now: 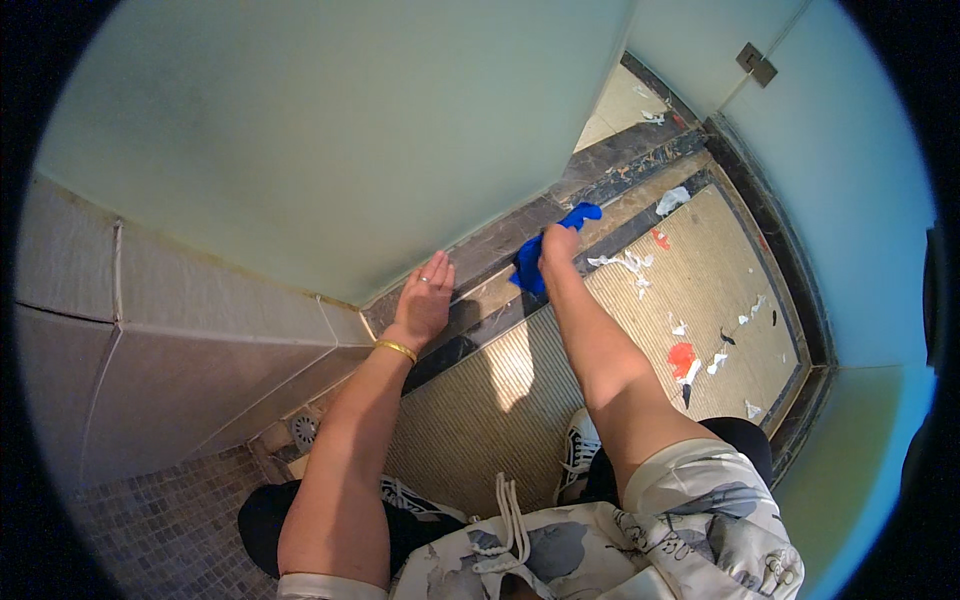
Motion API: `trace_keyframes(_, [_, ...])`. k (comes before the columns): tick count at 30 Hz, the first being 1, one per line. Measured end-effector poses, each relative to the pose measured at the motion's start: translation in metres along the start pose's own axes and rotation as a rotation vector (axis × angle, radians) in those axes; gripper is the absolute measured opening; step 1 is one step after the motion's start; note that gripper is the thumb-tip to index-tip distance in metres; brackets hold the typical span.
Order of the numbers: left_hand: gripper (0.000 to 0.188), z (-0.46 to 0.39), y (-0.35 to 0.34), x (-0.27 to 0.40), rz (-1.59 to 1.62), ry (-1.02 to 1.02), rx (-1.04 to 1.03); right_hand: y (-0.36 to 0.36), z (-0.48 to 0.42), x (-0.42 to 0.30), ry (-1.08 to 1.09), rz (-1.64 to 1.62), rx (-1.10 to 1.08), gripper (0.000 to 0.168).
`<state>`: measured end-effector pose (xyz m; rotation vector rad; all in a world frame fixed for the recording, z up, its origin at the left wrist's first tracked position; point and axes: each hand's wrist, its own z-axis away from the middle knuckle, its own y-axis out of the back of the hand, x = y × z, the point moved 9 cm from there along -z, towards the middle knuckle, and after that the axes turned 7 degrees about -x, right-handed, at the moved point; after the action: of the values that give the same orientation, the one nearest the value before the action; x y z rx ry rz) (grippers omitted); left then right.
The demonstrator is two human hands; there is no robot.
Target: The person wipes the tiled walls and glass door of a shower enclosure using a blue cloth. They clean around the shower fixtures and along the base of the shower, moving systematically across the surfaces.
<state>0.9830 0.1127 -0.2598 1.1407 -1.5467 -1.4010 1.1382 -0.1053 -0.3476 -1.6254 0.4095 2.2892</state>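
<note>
My right hand (560,244) is closed on a blue cloth (530,264), which sticks out on both sides of the fist above the stone sill (499,289). To the left, my left hand (426,300) lies palm down near the foot of the frosted glass panel (337,142), holding nothing. It wears a ring, with a yellow bracelet at the wrist. Its fingers lie close together, pointing at the glass edge. Right of the cloth, scraps of white paper or film (630,262) lie on the ribbed floor (555,360).
A red scrap (682,360) and several white and black bits litter the ribbed floor on the right. A crumpled white piece (673,200) lies near the sill. Frosted glass with a metal hinge (756,64) stands at right. A round drain (304,430) is at lower left.
</note>
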Motion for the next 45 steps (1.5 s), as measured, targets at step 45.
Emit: trace_keyframes(45, [0.030, -0.118, 0.034, -0.019, 1.216, 0.583, -0.026, -0.068, 0.028, -0.119, 0.499, 0.731, -0.421, 0.025])
